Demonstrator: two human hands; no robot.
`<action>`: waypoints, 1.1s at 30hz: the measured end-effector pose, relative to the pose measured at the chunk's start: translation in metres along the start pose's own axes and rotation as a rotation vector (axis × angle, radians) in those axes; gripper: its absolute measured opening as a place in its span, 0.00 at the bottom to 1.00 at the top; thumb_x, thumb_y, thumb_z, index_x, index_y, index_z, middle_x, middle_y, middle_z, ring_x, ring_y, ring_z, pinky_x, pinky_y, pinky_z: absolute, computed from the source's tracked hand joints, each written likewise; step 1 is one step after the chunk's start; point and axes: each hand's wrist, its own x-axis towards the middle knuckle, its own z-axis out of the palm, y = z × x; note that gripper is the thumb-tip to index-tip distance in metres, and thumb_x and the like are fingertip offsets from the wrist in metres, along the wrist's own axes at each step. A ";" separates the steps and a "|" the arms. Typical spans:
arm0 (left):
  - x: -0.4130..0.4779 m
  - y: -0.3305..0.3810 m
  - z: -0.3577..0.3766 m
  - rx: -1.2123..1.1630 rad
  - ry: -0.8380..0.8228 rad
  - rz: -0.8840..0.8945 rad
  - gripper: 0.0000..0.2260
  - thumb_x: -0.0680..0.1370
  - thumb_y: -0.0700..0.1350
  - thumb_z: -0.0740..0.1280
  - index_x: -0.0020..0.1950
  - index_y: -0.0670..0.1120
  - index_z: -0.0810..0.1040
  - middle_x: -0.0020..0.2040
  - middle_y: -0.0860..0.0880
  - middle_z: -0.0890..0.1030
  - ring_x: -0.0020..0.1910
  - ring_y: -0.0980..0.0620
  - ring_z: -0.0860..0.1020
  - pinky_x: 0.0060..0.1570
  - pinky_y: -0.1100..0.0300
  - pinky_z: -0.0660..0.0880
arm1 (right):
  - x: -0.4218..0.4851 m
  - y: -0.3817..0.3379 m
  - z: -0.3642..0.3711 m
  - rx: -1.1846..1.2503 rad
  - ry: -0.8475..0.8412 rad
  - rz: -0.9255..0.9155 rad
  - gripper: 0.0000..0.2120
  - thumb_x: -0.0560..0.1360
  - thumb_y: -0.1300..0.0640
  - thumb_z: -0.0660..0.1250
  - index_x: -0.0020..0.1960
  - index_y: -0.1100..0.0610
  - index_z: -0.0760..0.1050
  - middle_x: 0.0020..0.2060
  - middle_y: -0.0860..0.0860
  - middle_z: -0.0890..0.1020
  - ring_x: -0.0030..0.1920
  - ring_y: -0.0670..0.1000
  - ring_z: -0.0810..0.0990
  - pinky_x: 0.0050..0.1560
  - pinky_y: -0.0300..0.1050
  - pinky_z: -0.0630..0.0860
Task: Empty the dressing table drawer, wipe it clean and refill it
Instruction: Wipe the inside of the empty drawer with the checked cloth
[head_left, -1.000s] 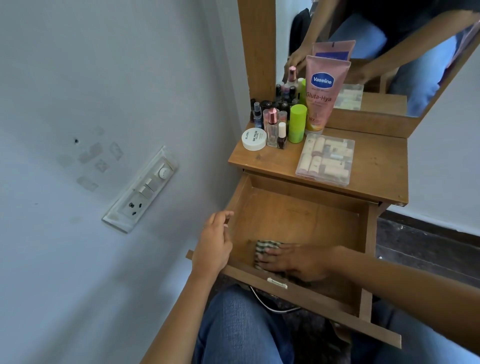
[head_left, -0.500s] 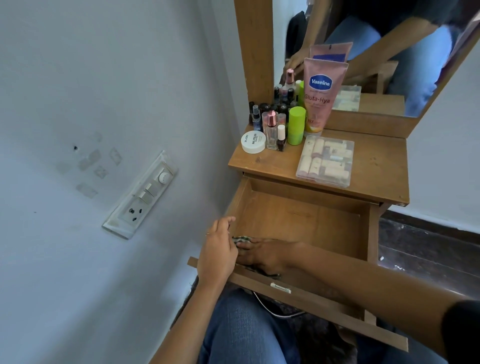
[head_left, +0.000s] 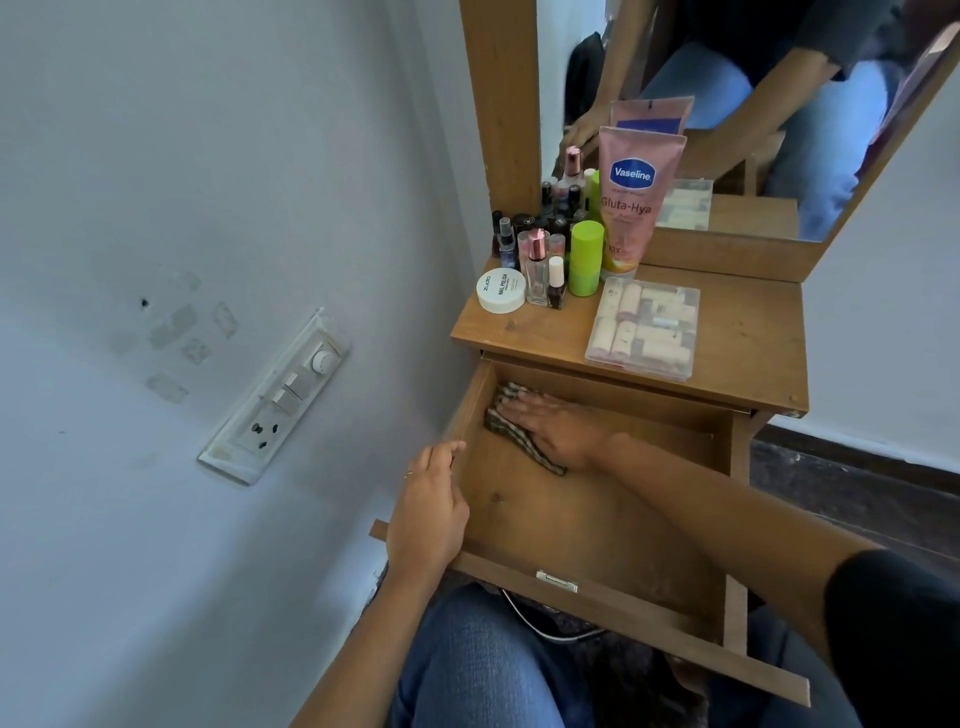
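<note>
The wooden drawer (head_left: 597, 525) of the dressing table stands pulled out, with nothing inside but a cloth. My right hand (head_left: 558, 428) lies flat with straight fingers on a checked cloth (head_left: 506, 426), pressing it against the drawer floor in the far left corner. My left hand (head_left: 428, 512) rests on the drawer's left wall near the front, fingers loosely bent over the edge. On the table top (head_left: 748, 338) stand a pink Vaseline tube (head_left: 631, 202), a green container (head_left: 586, 258), a white round jar (head_left: 501, 291), several small bottles (head_left: 540, 249) and a clear plastic box (head_left: 644, 327) of small tubes.
A mirror (head_left: 727, 114) in a wooden frame rises behind the table top. The wall on the left carries a switch and socket panel (head_left: 275, 397). My knees in jeans (head_left: 478, 670) sit under the drawer front, where a cable (head_left: 545, 626) hangs. Dark floor shows at the right.
My right hand has slid the cloth from the drawer's near left part up to its far left corner. My left hand has stayed on the drawer's left wall.
</note>
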 end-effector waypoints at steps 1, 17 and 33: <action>0.001 0.001 0.000 0.000 0.002 0.000 0.18 0.78 0.35 0.58 0.66 0.48 0.72 0.62 0.52 0.74 0.56 0.55 0.75 0.48 0.66 0.70 | 0.003 0.002 0.000 -0.006 0.001 0.033 0.27 0.81 0.58 0.51 0.78 0.50 0.49 0.77 0.48 0.52 0.77 0.49 0.47 0.75 0.45 0.43; 0.001 0.001 -0.001 -0.001 -0.015 0.005 0.19 0.77 0.35 0.59 0.66 0.49 0.71 0.62 0.52 0.74 0.58 0.53 0.75 0.52 0.58 0.75 | -0.021 -0.046 0.022 0.065 -0.104 -0.378 0.25 0.80 0.61 0.58 0.75 0.49 0.61 0.74 0.45 0.63 0.75 0.44 0.56 0.76 0.46 0.48; 0.002 0.003 0.002 0.007 -0.002 0.033 0.20 0.76 0.33 0.58 0.65 0.47 0.72 0.61 0.50 0.74 0.59 0.52 0.74 0.52 0.59 0.74 | 0.009 -0.020 0.017 0.105 0.040 0.040 0.30 0.78 0.65 0.55 0.77 0.53 0.53 0.77 0.53 0.53 0.77 0.50 0.48 0.72 0.38 0.39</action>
